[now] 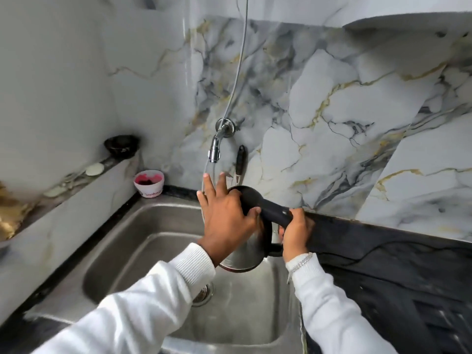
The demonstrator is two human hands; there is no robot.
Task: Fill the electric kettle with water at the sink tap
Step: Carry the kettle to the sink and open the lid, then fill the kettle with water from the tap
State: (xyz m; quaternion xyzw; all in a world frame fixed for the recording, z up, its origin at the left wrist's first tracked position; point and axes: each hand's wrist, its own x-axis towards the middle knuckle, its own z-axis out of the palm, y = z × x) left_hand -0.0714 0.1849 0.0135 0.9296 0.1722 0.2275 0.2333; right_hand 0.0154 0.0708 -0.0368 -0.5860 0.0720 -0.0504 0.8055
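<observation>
A steel electric kettle (245,254) with a black lid (249,198) and black handle hangs over the steel sink (143,221), tilted. My right hand (296,232) grips the kettle's handle. My left hand (224,213) lies on the lid, thumb against its edge, fingers spread toward the tap. The chrome tap (217,144) juts from the marble wall above and left of the kettle. A thin stream of water (207,172) falls from it, behind my left fingers, beside the lid.
A white cup with red residue (149,183) stands at the sink's back left corner. A black bowl (122,146) and soap pieces sit on the left ledge. A black-handled utensil (240,162) leans on the wall. Black counter (383,264) lies right. The drain (204,293) is below.
</observation>
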